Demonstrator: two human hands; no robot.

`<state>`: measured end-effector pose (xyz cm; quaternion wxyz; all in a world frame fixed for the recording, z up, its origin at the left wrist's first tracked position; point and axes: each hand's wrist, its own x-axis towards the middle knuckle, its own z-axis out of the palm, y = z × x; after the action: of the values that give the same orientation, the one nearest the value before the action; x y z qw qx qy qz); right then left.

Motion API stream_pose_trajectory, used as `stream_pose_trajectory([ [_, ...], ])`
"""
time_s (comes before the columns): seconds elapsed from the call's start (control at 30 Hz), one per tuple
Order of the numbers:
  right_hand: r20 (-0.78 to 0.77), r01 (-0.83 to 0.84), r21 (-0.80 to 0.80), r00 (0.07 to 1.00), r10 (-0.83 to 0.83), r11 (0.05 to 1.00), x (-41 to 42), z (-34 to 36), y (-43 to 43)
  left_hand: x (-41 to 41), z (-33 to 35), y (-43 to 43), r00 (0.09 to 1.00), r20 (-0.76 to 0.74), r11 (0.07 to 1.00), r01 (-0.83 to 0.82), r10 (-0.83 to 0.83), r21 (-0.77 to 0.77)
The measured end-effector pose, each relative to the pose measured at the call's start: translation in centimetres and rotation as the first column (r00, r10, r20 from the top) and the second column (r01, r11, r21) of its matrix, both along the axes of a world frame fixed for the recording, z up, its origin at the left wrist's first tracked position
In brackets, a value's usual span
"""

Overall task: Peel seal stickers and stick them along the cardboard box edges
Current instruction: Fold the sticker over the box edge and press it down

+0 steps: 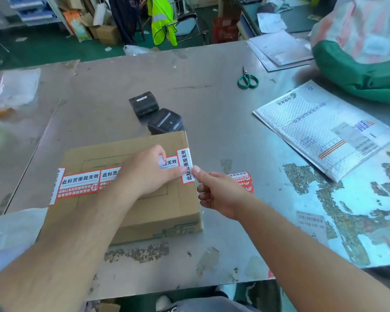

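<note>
A flat cardboard box (144,212) lies on the metal table in front of me. Red-and-white seal stickers (80,182) run in a row across its top, and one wraps over the left edge. Another sticker (185,163) lies over the right edge. My left hand (149,172) rests flat on the box top, its thumb pressing that right-edge sticker. My right hand (216,192) is beside the box's right side, thumb and forefinger pinching the same sticker's lower end. A sheet of spare stickers (243,180) lies on the table, partly hidden behind my right hand.
Two black label printers (155,114) stand just behind the box. Green-handled scissors (247,79) lie further back right. A white bubble mailer (322,129) and a green bag (358,73) occupy the right side. Plastic bags (11,91) sit at the left.
</note>
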<state>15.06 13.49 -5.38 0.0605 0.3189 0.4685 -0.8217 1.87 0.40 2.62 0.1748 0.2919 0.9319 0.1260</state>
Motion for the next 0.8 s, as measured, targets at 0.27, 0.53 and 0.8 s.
stream_pose_trajectory([
  [0.27,0.193,0.113,0.005,0.975,-0.112,0.994,-2.8,1.5,-0.3,-1.0,-0.2,2.1,0.987,-0.086,0.99,-0.138,0.137,-0.01],
  [0.53,0.228,0.168,0.224,0.948,-0.22,0.96,-3.5,2.6,0.2,-1.6,1.5,-0.6,0.833,0.52,0.777,-0.451,0.19,0.439],
  [0.8,0.072,0.111,0.683,0.973,-0.219,0.722,-5.4,8.2,-3.0,-1.9,1.4,-8.2,0.4,0.888,0.313,-0.834,-0.226,0.455],
])
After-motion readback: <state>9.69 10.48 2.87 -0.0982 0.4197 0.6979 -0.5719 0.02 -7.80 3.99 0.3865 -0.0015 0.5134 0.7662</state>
